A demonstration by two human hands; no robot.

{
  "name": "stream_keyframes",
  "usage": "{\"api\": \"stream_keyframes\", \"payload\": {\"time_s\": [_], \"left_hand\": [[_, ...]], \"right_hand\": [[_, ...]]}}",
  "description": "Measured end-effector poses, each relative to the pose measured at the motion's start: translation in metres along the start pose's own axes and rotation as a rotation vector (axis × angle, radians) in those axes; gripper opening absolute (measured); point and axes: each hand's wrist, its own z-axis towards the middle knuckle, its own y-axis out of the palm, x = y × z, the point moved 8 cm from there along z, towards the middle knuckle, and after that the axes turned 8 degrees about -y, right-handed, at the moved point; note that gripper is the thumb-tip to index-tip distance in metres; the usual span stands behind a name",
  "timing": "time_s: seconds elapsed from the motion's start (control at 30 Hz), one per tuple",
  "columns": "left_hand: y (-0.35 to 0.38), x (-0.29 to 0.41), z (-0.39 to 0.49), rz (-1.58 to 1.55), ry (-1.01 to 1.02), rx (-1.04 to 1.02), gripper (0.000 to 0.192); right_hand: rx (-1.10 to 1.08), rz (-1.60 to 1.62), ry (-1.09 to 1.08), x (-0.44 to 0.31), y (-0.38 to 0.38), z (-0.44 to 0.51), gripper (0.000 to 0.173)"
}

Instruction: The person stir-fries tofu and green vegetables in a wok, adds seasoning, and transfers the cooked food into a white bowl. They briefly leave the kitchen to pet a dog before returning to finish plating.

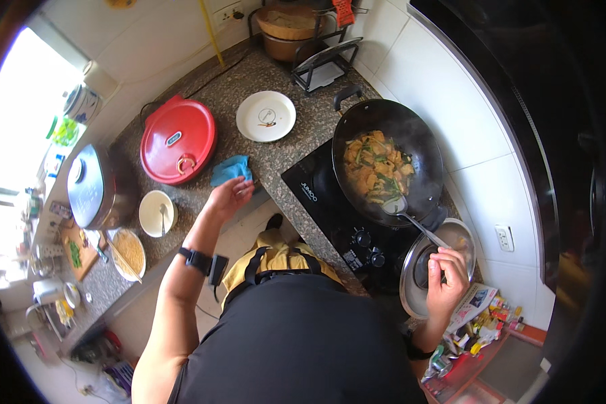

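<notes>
My right hand (447,280) grips the handle of a metal spatula (416,223). The spatula's blade lies in a black wok (424,146), against the near edge of the food. Browned pieces and green stalks (379,166) fill the middle of the wok, and faint steam hangs over its far side. Fingers loosely spread, my left hand (230,198) hovers at the counter edge beside a crumpled blue cloth (231,170). Whether the fingertips touch the cloth I cannot tell. On the counter between the cloth and the wok sits a white plate (266,115) with a small printed design.
The wok stands on a black cooktop (308,171) with knobs. A glass lid (409,275) leans by my right hand, near seasoning bottles (480,328). Leftward are a red electric pan (179,136), a bowl with a spoon (156,214), a rice cooker (116,187) and a chopping board (78,252).
</notes>
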Motion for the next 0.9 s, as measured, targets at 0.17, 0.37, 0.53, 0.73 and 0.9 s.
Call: {"api": "stream_keyframes", "payload": {"time_s": [0.17, 0.37, 0.53, 0.73, 0.9], "left_hand": [[0.007, 0.045, 0.106, -0.028, 0.006, 0.179, 0.038], [0.012, 0.069, 0.188, 0.074, 0.039, 0.246, 0.049], [0.025, 0.086, 0.200, 0.108, 0.177, 0.448, 0.057], [0.027, 0.093, 0.202, 0.044, 0.311, 0.391, 0.040], [0.012, 0.102, 0.217, 0.098, 0.312, 0.353, 0.033]], "right_hand": [[-0.015, -0.099, 0.127, -0.018, -0.001, -0.011, 0.006], [-0.043, -0.144, 0.329, -0.034, 0.012, -0.038, 0.007], [-0.011, -0.196, 0.453, -0.043, 0.014, -0.054, 0.005], [-0.038, -0.206, 0.467, -0.045, 0.019, -0.045, 0.010], [-0.170, -0.284, 0.324, -0.018, 0.012, -0.011, 0.015]]}}
